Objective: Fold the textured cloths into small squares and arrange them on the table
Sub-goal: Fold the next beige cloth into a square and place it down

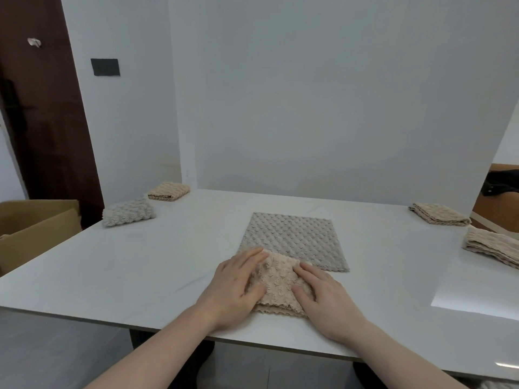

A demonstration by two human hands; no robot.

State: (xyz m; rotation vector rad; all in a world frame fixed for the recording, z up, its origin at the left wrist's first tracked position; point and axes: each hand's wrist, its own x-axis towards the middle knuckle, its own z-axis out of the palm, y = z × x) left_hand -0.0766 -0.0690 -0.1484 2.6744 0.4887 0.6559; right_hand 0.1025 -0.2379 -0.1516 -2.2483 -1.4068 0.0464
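Note:
A beige textured cloth [276,282], folded into a small square, lies near the front edge of the white table [146,265]. My left hand [233,287] presses flat on its left side and my right hand [323,296] presses flat on its right side. Just behind it a grey textured cloth [295,238] lies spread flat, its near edge partly under the beige one. A folded grey cloth [127,213] and a folded beige cloth [168,190] sit at the far left. Two folded beige cloths [438,214] [491,247] sit at the far right.
A white wall rises directly behind the table. An open cardboard box [33,228] stands off the table's left side, beside a dark wooden door [42,108]. A dark object [502,182] lies on a surface beyond the right edge.

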